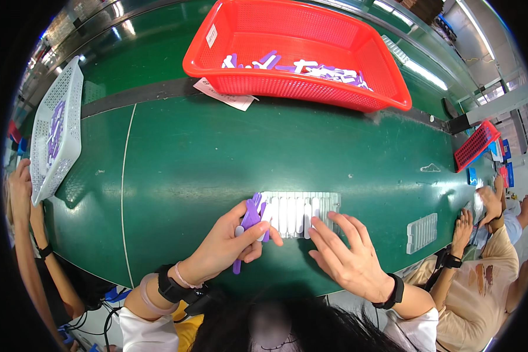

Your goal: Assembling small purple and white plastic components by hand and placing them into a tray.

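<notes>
My left hand (227, 237) is closed around a bunch of flat purple-and-white sticks (251, 217) with rounded ends. Its fingertips lie at the left end of a clear ribbed plastic tray (334, 202) on the green table. Upright white sticks (291, 216) lie side by side in the tray's slots. Over the tray's right part, my right hand (355, 261) has its fingers stretched and apart. Its index fingertip is at a white stick (315, 209) near the right end; whether it touches the stick I cannot tell.
Beyond the tray stands a red basket (299, 88) with loose purple and white sticks. A white basket (70, 138) with purple pieces is at the left. At the right are another clear tray (422, 233), a small red basket (475, 146) and co-workers' hands (463, 229). Another person's arms (26, 202) show at far left.
</notes>
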The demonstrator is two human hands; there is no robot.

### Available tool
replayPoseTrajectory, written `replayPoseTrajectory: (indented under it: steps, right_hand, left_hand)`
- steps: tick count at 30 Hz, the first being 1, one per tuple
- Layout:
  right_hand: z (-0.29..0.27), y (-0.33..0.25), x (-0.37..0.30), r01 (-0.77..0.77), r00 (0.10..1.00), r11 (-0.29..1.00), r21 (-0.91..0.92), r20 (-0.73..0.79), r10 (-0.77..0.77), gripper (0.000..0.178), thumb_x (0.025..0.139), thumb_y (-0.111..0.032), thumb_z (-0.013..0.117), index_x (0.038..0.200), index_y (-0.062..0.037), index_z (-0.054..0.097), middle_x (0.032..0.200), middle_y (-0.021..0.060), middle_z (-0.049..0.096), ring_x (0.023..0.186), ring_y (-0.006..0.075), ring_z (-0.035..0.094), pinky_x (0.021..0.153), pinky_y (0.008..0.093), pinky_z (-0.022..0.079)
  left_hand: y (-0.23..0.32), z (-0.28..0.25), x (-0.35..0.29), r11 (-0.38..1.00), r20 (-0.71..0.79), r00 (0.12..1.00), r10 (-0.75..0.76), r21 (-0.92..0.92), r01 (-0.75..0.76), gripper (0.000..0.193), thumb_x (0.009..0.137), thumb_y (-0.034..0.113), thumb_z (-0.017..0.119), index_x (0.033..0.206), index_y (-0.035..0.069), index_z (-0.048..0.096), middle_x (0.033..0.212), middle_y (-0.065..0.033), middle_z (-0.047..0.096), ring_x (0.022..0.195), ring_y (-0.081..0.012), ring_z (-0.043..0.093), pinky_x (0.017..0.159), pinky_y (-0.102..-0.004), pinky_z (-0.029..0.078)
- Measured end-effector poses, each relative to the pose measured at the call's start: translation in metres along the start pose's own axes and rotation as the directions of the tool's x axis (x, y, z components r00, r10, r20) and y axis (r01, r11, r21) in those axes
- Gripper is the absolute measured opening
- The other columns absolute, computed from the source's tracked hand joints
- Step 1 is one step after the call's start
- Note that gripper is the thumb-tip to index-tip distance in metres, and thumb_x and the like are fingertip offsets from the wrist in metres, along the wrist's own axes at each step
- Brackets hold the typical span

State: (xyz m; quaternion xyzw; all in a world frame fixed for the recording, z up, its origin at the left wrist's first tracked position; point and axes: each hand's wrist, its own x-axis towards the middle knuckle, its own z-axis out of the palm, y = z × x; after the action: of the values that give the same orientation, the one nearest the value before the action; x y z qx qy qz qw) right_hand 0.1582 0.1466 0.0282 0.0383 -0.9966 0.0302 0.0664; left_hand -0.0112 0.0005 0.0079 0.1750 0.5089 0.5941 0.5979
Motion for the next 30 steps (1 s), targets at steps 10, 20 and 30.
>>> replayPoseTrajectory:
  steps: [10, 20, 30]
  right_hand:
    - [0.000, -0.003, 0.007, -0.060, 0.994, 0.998, -0.020, 0.087, 0.062, 0.037, 0.073, -0.021, 0.063, 0.100, 0.0029, 0.057, 0.115, 0.0123, 0.049, 0.108, 0.0310, 0.043, 0.091, 0.0444, 0.035]
    - [0.010, 0.000, 0.044, -0.327, 0.866, 0.004, 0.945, 0.298, 0.402, 0.026, 0.078, -0.008, 0.064, 0.101, 0.0011, 0.056, 0.088, 0.0067, 0.058, 0.074, 0.0093, 0.056, 0.067, 0.0227, 0.048]
    - [0.003, 0.019, 0.040, -0.301, 0.803, -0.097, 0.949, 0.307, 0.510, 0.009, 0.079, 0.000, 0.059, 0.086, 0.0041, 0.057, 0.081, 0.0099, 0.062, 0.072, 0.0119, 0.060, 0.066, 0.0218, 0.048]
  left_hand:
    - [0.002, 0.001, -0.001, 0.992, -0.022, 1.000, 0.021, 0.125, -0.018, 0.014, 0.085, 0.009, 0.053, 0.088, -0.004, 0.054, 0.075, -0.0108, 0.062, 0.044, -0.0041, 0.037, 0.042, -0.0190, 0.029]
    - [0.000, -0.002, -0.003, 0.988, 0.026, 0.999, 0.023, 0.155, -0.026, 0.014, 0.084, 0.014, 0.057, 0.086, 0.001, 0.054, 0.068, -0.0054, 0.062, 0.043, -0.0038, 0.038, 0.040, -0.0190, 0.031]
    - [-0.002, 0.002, -0.002, 0.970, 0.066, 0.997, 0.044, 0.238, -0.059, 0.012, 0.088, 0.013, 0.050, 0.092, 0.001, 0.050, 0.072, -0.0058, 0.061, 0.044, -0.0037, 0.037, 0.041, -0.0192, 0.031]
